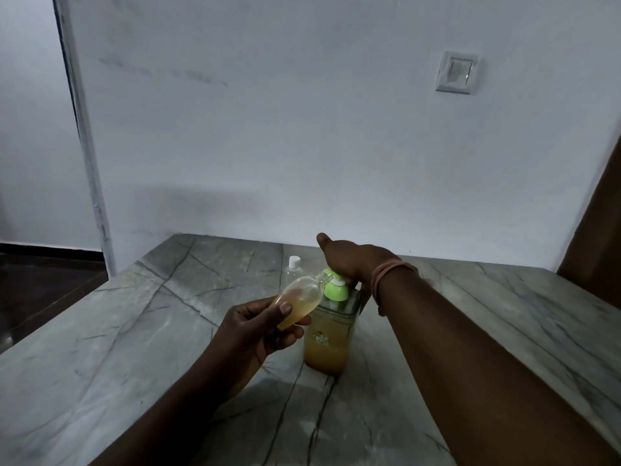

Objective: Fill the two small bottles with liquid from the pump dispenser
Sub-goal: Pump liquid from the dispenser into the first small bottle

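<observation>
A grey veined marble table (117, 381) fills the near field. Left hand (258, 327) is raised above it, fingers and thumb curled round a small bottle (299, 302), gripping its lower part. The bottle is held tilted, base toward the person, open neck pointed up and right at the green pump (334, 284); neck is seen touching or just beside the nozzle, exact contact cannot be told. Amber liquid is seen in the bottle's lower part, upper part clear.

Just beyond, the dispenser (327, 344) stands upright on the table, amber liquid filling about its lower half, faded label on the front. Right hand (353, 260) is laid palm-down on the pump head, fingers straight and extended, pressing, nothing clasped. Pink bands (386, 274) are worn at the right wrist.

Behind the pump, a second bottle (293, 272), clear, white cap on, stands upright, looks empty.

Farther back, white wall with a switch (457, 73).
</observation>
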A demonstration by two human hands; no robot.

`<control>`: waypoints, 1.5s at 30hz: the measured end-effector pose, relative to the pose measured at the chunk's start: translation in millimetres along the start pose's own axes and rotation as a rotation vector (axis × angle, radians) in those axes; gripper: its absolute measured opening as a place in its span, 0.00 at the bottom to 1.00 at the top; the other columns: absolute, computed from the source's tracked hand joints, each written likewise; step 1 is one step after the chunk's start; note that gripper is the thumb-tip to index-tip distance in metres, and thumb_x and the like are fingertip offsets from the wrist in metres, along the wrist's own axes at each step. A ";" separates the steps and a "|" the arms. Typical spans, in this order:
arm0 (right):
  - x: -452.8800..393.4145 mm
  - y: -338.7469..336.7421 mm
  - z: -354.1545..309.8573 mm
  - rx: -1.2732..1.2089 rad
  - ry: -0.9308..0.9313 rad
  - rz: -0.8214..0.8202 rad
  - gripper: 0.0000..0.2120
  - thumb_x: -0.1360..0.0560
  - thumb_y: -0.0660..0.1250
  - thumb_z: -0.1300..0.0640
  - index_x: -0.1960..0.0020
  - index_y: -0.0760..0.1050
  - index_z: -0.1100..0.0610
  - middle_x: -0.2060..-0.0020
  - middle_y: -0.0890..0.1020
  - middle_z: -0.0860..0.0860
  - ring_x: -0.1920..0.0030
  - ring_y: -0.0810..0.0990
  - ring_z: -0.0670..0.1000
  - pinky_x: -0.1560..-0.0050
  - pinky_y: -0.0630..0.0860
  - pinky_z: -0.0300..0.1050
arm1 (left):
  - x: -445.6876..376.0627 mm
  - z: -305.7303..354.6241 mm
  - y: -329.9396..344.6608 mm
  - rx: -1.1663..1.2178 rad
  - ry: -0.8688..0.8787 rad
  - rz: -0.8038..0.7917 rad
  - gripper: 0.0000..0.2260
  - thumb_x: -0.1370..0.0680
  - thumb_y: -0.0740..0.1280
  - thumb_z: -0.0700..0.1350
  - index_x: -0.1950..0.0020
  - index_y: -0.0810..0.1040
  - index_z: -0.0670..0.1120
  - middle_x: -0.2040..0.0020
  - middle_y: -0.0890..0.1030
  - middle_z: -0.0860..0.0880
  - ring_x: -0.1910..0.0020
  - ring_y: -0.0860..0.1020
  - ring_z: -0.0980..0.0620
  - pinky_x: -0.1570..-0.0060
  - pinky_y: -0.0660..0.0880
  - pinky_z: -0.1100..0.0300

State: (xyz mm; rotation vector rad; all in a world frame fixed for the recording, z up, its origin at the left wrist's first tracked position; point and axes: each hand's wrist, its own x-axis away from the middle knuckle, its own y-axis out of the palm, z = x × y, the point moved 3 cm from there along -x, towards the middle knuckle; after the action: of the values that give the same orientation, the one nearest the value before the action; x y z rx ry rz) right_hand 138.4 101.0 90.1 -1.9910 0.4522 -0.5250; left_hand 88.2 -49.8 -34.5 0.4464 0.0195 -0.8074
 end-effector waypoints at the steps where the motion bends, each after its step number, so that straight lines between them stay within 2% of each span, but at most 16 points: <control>1: 0.5 1.4 0.2 0.003 -0.025 -0.010 0.22 0.15 0.40 0.51 0.22 0.51 0.52 0.31 0.69 0.58 0.36 0.71 0.55 0.30 0.63 0.49 | 0.0 -0.4 1.0 0.005 0.002 -0.001 0.10 0.25 0.73 0.43 0.46 0.86 0.41 0.51 0.84 0.32 0.60 0.84 0.46 0.62 0.81 0.60; 2: 0.9 3.5 -0.4 0.011 -0.034 -0.025 0.22 0.15 0.40 0.54 0.22 0.50 0.52 0.42 0.75 0.56 0.43 0.72 0.51 0.30 0.62 0.48 | 0.8 -0.1 1.6 0.010 0.002 -0.001 0.09 0.24 0.72 0.42 0.47 0.86 0.41 0.52 0.84 0.32 0.60 0.84 0.46 0.62 0.81 0.60; 3: 1.8 4.0 -0.6 0.031 -0.029 -0.028 0.22 0.15 0.40 0.56 0.22 0.51 0.53 0.57 0.72 0.52 0.52 0.71 0.48 0.30 0.62 0.48 | 1.3 0.0 1.0 0.016 0.002 0.002 0.10 0.25 0.70 0.42 0.47 0.86 0.41 0.52 0.84 0.32 0.61 0.83 0.46 0.62 0.81 0.60; 5: 1.0 4.1 -1.3 0.053 -0.017 -0.007 0.22 0.15 0.41 0.57 0.22 0.52 0.54 0.65 0.65 0.50 0.63 0.67 0.46 0.33 0.63 0.47 | 1.9 -0.2 -0.2 0.015 0.001 0.007 0.13 0.26 0.68 0.41 0.44 0.84 0.39 0.52 0.84 0.32 0.61 0.83 0.45 0.62 0.81 0.60; 7: 3.9 4.6 -2.2 0.010 -0.037 -0.033 0.23 0.15 0.42 0.50 0.22 0.54 0.56 0.43 0.75 0.60 0.43 0.75 0.55 0.31 0.63 0.48 | 2.8 -0.1 -0.1 -0.015 -0.003 0.004 0.14 0.26 0.68 0.42 0.42 0.82 0.38 0.51 0.84 0.32 0.59 0.83 0.45 0.61 0.81 0.59; 8: 6.1 3.0 -2.2 0.002 -0.025 -0.042 0.26 0.16 0.42 0.46 0.23 0.54 0.57 0.31 0.69 0.62 0.32 0.69 0.58 0.28 0.61 0.50 | 3.9 -0.5 0.7 -0.018 -0.007 0.004 0.15 0.25 0.68 0.42 0.41 0.82 0.38 0.50 0.84 0.33 0.58 0.83 0.45 0.60 0.81 0.59; 10: 10.8 -5.1 -3.9 0.027 0.021 -0.023 0.31 0.18 0.41 0.39 0.23 0.56 0.57 0.25 0.61 0.61 0.26 0.61 0.58 0.26 0.59 0.51 | 5.2 1.0 1.8 0.009 -0.015 0.016 0.15 0.25 0.70 0.43 0.41 0.82 0.38 0.50 0.84 0.33 0.58 0.83 0.45 0.60 0.81 0.59; 12: 11.9 -9.5 -6.6 0.084 0.017 0.013 0.29 0.18 0.42 0.39 0.22 0.54 0.53 0.25 0.60 0.60 0.25 0.61 0.59 0.27 0.60 0.51 | 5.6 1.3 1.4 0.039 -0.018 0.020 0.16 0.26 0.75 0.45 0.42 0.83 0.39 0.50 0.84 0.33 0.58 0.84 0.45 0.60 0.81 0.60; 14: 13.2 -6.3 -8.7 0.127 -0.024 -0.010 0.23 0.16 0.41 0.48 0.22 0.49 0.49 0.24 0.57 0.58 0.25 0.59 0.58 0.26 0.58 0.51 | 5.8 0.5 -0.4 0.025 -0.019 0.014 0.17 0.27 0.76 0.46 0.41 0.83 0.40 0.49 0.84 0.33 0.57 0.84 0.45 0.60 0.81 0.60; 17: 8.7 1.5 -4.2 0.069 -0.030 -0.039 0.22 0.16 0.40 0.57 0.22 0.46 0.52 0.24 0.57 0.58 0.25 0.60 0.58 0.26 0.58 0.52 | 3.1 -2.1 -1.2 0.002 -0.011 0.015 0.14 0.24 0.70 0.43 0.41 0.82 0.39 0.50 0.84 0.33 0.57 0.84 0.46 0.60 0.80 0.60; 21: 4.2 3.5 -2.8 0.105 -0.047 -0.026 0.22 0.16 0.41 0.59 0.22 0.48 0.56 0.25 0.60 0.59 0.27 0.63 0.58 0.27 0.59 0.52 | 2.0 -2.3 0.7 -0.002 -0.001 0.001 0.13 0.26 0.69 0.43 0.44 0.84 0.40 0.51 0.84 0.33 0.58 0.83 0.45 0.60 0.81 0.60; 24: 9.1 0.6 -6.5 0.137 -0.082 -0.057 0.22 0.15 0.41 0.55 0.22 0.48 0.56 0.34 0.71 0.54 0.35 0.71 0.52 0.26 0.57 0.51 | 3.0 -1.1 0.1 0.003 -0.005 0.002 0.13 0.26 0.69 0.43 0.44 0.84 0.40 0.51 0.84 0.33 0.58 0.84 0.46 0.60 0.81 0.60; 28: 2.0 -6.9 -5.9 0.131 -0.020 -0.034 0.30 0.18 0.39 0.41 0.22 0.52 0.56 0.24 0.57 0.59 0.24 0.58 0.57 0.25 0.55 0.49 | 2.1 -1.9 0.8 -0.003 -0.008 0.008 0.15 0.26 0.68 0.42 0.41 0.81 0.38 0.50 0.84 0.34 0.58 0.84 0.46 0.60 0.81 0.60; 32: -5.2 1.7 -2.1 0.082 -0.051 0.004 0.27 0.17 0.40 0.45 0.24 0.57 0.58 0.26 0.63 0.59 0.29 0.67 0.60 0.30 0.63 0.53 | -1.2 -4.0 -2.7 0.001 0.000 0.015 0.16 0.25 0.69 0.43 0.40 0.82 0.39 0.50 0.84 0.34 0.56 0.84 0.45 0.59 0.80 0.60; 38: -4.3 7.0 1.5 0.125 -0.079 0.017 0.22 0.15 0.41 0.56 0.26 0.60 0.63 0.26 0.63 0.59 0.28 0.65 0.58 0.30 0.61 0.48 | -1.9 -4.2 -3.1 -0.010 0.014 -0.001 0.15 0.25 0.68 0.43 0.41 0.82 0.39 0.51 0.84 0.34 0.57 0.84 0.46 0.59 0.81 0.60; 45: -4.5 -4.0 -3.8 0.110 -0.041 0.009 0.29 0.18 0.41 0.42 0.23 0.56 0.56 0.25 0.60 0.58 0.25 0.61 0.57 0.25 0.58 0.50 | 1.0 -2.4 -1.4 -0.008 0.006 0.013 0.17 0.25 0.68 0.43 0.38 0.80 0.38 0.49 0.85 0.34 0.55 0.85 0.46 0.58 0.80 0.61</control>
State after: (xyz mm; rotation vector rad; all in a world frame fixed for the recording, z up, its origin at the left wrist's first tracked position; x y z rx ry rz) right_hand 133.0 102.4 94.5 -1.8895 0.3985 -0.4916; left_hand 88.3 -50.4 -37.4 0.4411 0.0253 -0.7932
